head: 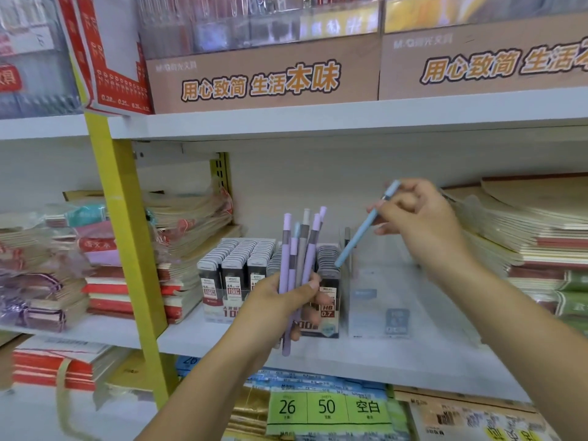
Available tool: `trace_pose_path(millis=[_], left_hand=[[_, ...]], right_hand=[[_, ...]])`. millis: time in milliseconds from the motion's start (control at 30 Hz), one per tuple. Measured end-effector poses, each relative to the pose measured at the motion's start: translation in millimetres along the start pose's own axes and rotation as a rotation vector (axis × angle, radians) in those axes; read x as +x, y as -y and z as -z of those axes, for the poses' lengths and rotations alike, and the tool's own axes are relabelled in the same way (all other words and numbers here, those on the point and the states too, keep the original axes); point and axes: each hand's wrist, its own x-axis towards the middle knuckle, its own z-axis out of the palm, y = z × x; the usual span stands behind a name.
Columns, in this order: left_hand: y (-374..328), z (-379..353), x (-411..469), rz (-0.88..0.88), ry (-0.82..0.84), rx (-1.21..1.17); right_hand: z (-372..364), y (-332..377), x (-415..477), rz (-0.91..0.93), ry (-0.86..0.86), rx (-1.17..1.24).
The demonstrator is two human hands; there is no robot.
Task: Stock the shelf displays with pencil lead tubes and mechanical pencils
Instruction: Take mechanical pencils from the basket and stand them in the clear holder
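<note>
A: What lies farthest left on the white shelf board?
B: Stacks of wrapped paper notebooks, with a yellow metal upright post in front of them.
A: And past the post?
B: A black cardboard display box of pencil lead tubes, the tubes standing in packed rows. The left hand is in front of it, fingers curled round a bunch of lilac and grey mechanical pencils held upright.
A: The other hand?
B: The right hand is higher, pinching a single pale blue mechanical pencil near its upper end. The pencil slants down to the left, its lower tip by the right-hand row of tubes, beside the left wall of a clear plastic display tray.
A: Anything in that tray?
B: Too see-through and blurred to tell. Right of it lie stacks of brown kraft notebooks.
</note>
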Motion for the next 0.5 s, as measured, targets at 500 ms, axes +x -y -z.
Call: trace_pose_path(millis=[500], left_hand=[[13.5, 10.5, 12.6, -0.029, -0.061, -0.035]], right_hand=[[8.9, -75.0, 35.6, 0.160, 0.276, -0.817]])
